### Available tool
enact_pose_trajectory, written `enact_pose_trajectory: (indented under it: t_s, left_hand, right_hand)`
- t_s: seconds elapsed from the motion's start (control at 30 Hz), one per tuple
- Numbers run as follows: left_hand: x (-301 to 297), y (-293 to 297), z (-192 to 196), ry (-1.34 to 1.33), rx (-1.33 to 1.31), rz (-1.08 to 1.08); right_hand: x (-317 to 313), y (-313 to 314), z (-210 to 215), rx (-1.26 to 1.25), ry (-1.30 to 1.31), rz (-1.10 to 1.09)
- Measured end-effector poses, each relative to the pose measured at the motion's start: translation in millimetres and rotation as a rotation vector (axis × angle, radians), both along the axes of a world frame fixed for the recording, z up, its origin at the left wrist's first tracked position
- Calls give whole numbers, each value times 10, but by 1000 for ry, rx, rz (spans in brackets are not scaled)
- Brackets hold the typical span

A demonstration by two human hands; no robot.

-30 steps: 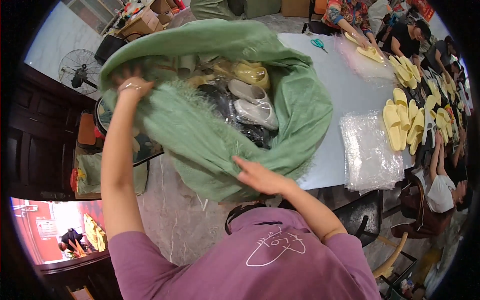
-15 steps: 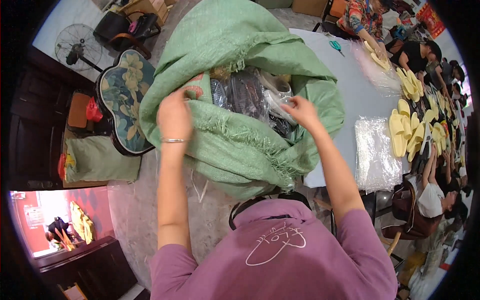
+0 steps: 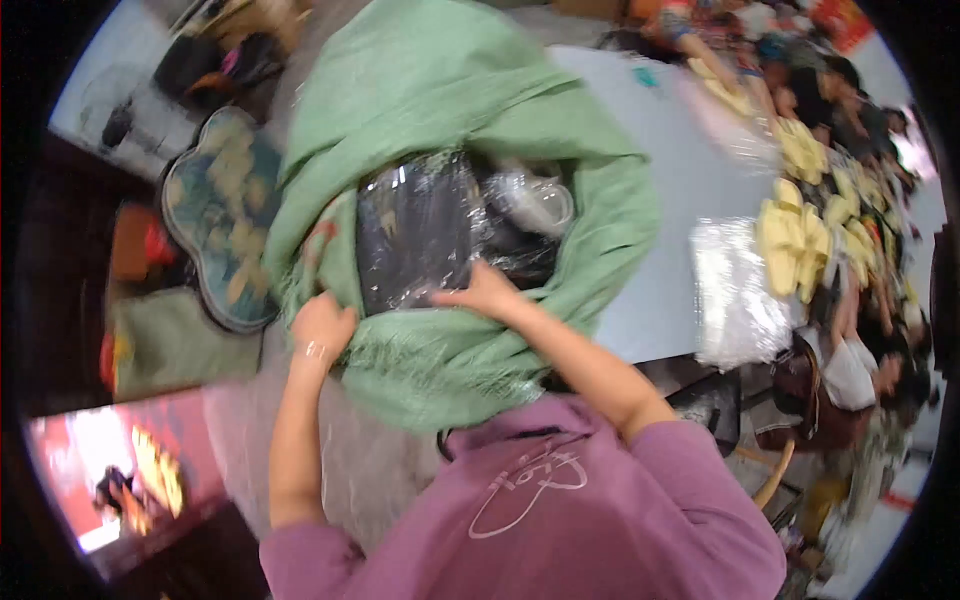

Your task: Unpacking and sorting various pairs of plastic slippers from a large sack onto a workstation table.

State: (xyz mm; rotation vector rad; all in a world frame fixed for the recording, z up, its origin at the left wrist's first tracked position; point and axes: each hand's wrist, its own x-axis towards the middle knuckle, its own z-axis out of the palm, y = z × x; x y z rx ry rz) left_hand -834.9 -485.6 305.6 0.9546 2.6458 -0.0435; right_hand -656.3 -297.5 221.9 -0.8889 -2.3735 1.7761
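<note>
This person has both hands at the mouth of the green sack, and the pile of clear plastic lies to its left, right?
Not quite: in the head view, the pile of clear plastic lies to the right of the green sack. The left hand and right hand are at its mouth.

Blur all over. Green sack [image 3: 430, 90] clipped at top edge, bottom of its contents hidden. Dark plastic-wrapped bundle [image 3: 415, 225] smeared (can't tell what's inside). Left hand [image 3: 322, 326]: fingertips indistinct; right hand [image 3: 488, 292]: grip unclear. Teal object [image 3: 645, 77] on table [image 3: 672, 190] too blurred to identify.
</note>
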Motion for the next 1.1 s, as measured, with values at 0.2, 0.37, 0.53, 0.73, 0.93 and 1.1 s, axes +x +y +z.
enact_pose_trajectory:
  t_s: [0.2,0.37,0.53,0.73,0.93,1.1]
  left_hand:
    - [417,132,-98,24,476,-147]
    - [374,194,-279,71,587,-417]
    - [237,338,-451,-219,600,-121]
    - [531,674,-431,-22,180,-133]
    - [703,772,-449,23,433,-171]
    - [1130,1076,6,-82,491,-321]
  right_hand:
    - [-1,-183,-202,-858,391,-89]
    - [-12,-138,9,-1004,478,-307]
    - [680,332,545,-692,705,-217]
    - [1992,1415,1545,-562,616,-639]
    - [3075,3026,1543,-60,816,-640]
    - [3420,4029,1249,895,92,-578]
